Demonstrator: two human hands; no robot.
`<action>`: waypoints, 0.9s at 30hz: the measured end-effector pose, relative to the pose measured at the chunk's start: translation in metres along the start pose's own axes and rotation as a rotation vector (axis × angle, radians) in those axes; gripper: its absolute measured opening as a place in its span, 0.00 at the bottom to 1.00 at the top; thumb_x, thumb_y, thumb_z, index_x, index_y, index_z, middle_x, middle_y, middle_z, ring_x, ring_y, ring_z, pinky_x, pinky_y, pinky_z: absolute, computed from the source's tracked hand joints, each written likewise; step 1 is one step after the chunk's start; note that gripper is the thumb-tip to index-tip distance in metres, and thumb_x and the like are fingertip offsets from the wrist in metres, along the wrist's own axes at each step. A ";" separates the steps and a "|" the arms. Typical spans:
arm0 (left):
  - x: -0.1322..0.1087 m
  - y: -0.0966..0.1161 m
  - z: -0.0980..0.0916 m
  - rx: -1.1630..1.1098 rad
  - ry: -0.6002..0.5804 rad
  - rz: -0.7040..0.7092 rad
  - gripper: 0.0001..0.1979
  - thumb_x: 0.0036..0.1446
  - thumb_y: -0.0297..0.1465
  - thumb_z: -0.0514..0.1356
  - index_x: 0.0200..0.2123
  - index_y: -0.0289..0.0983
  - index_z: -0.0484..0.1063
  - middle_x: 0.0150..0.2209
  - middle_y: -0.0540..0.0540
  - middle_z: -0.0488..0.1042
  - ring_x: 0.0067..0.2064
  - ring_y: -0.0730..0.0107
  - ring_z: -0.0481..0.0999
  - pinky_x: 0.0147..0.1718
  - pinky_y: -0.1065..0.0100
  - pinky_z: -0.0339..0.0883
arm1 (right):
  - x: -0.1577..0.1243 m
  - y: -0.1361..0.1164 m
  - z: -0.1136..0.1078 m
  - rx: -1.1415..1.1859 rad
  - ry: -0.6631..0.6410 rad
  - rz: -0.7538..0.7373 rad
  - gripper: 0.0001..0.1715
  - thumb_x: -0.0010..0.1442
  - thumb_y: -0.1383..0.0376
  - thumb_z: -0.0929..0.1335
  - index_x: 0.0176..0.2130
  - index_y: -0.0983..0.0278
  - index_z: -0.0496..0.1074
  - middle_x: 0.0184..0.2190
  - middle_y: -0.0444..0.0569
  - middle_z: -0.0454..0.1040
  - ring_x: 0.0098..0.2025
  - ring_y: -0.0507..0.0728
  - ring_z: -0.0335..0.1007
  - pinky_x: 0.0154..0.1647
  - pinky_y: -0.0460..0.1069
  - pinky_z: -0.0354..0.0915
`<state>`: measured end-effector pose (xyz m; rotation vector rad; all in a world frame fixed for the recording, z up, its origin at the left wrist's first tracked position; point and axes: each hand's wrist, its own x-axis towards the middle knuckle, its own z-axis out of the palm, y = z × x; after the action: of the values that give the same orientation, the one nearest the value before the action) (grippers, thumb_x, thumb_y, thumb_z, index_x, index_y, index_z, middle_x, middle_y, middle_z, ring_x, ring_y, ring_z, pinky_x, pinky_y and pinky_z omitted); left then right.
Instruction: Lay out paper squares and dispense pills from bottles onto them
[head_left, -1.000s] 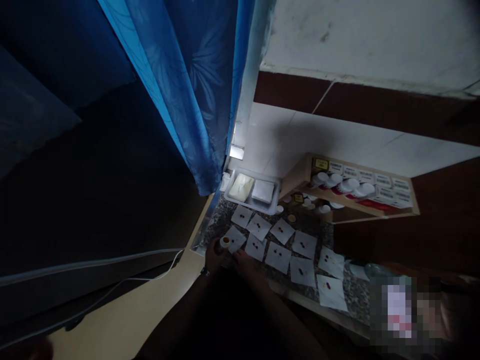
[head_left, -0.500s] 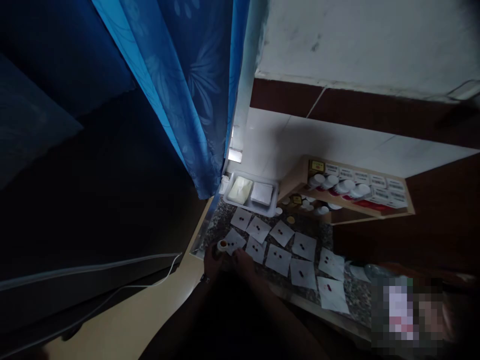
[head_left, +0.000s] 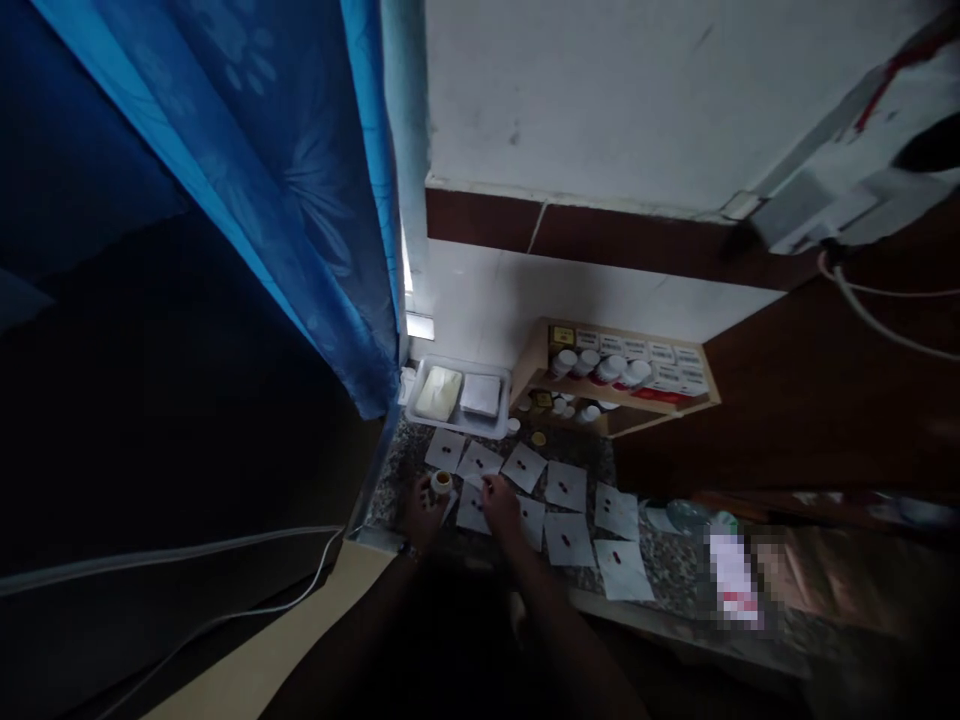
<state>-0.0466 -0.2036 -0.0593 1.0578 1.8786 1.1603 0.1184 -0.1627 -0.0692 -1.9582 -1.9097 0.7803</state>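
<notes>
Heads up, folks: our left hand (head_left: 425,515) has its grip clenched around a small white bottle (head_left: 442,482), which looks uncapped and sits just over the paper squares (head_left: 574,495) on the speckled granite desk (head_left: 660,570). Our right hand (head_left: 500,505) is pinched down on a square, though we can't tell if it's holding anything. One careless tilt could spill the bottle, and a stray knuckle could knock the dark red pills (head_left: 615,557) off their squares.

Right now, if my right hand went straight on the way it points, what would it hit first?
Probably the white paper square with dark spots, just ahead of your right hand, though depth is hard to judge from this view.
</notes>
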 end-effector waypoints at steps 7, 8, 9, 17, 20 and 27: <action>0.011 0.039 0.089 -0.041 -0.234 0.130 0.18 0.40 0.28 0.64 0.39 0.37 0.69 0.38 0.46 0.72 0.41 0.63 0.72 0.41 0.62 0.66 | 0.069 0.062 -0.066 -0.210 0.134 0.329 0.18 0.56 0.69 0.60 0.44 0.63 0.71 0.42 0.53 0.72 0.42 0.56 0.68 0.39 0.47 0.59; 0.013 0.044 0.099 -0.017 -0.243 0.143 0.18 0.40 0.28 0.64 0.39 0.37 0.69 0.38 0.46 0.72 0.41 0.63 0.71 0.42 0.61 0.65 | 0.078 0.065 -0.069 -0.239 0.119 0.347 0.18 0.56 0.69 0.60 0.45 0.63 0.71 0.42 0.54 0.72 0.42 0.56 0.69 0.38 0.47 0.60; 0.014 0.049 0.106 0.009 -0.252 0.155 0.18 0.40 0.27 0.63 0.39 0.37 0.69 0.37 0.46 0.72 0.41 0.62 0.71 0.42 0.60 0.65 | 0.086 0.067 -0.072 -0.263 0.099 0.359 0.18 0.56 0.68 0.61 0.46 0.63 0.70 0.42 0.54 0.72 0.41 0.57 0.70 0.37 0.48 0.60; 0.019 0.065 0.126 0.110 -0.311 0.191 0.18 0.39 0.24 0.62 0.38 0.39 0.68 0.37 0.47 0.72 0.41 0.61 0.71 0.43 0.60 0.63 | 0.130 0.075 -0.076 -0.242 -0.030 0.349 0.14 0.57 0.68 0.61 0.38 0.64 0.74 0.36 0.58 0.76 0.39 0.59 0.73 0.36 0.49 0.62; 0.018 0.066 0.126 0.101 -0.316 0.190 0.18 0.40 0.25 0.62 0.38 0.39 0.68 0.37 0.47 0.72 0.41 0.61 0.71 0.42 0.60 0.64 | 0.129 0.077 -0.082 -0.222 -0.024 0.315 0.14 0.58 0.67 0.60 0.37 0.65 0.74 0.37 0.58 0.76 0.39 0.58 0.72 0.38 0.49 0.62; 0.015 0.070 0.117 0.072 -0.319 0.198 0.20 0.39 0.25 0.63 0.40 0.39 0.69 0.38 0.47 0.73 0.41 0.61 0.71 0.43 0.60 0.64 | 0.065 0.061 -0.083 0.346 0.364 0.131 0.20 0.56 0.58 0.60 0.44 0.67 0.68 0.38 0.55 0.73 0.38 0.56 0.69 0.41 0.50 0.64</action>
<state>0.0661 -0.1279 -0.0405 1.4049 1.6029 0.9683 0.2138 -0.0897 -0.0475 -1.8670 -1.3513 0.6777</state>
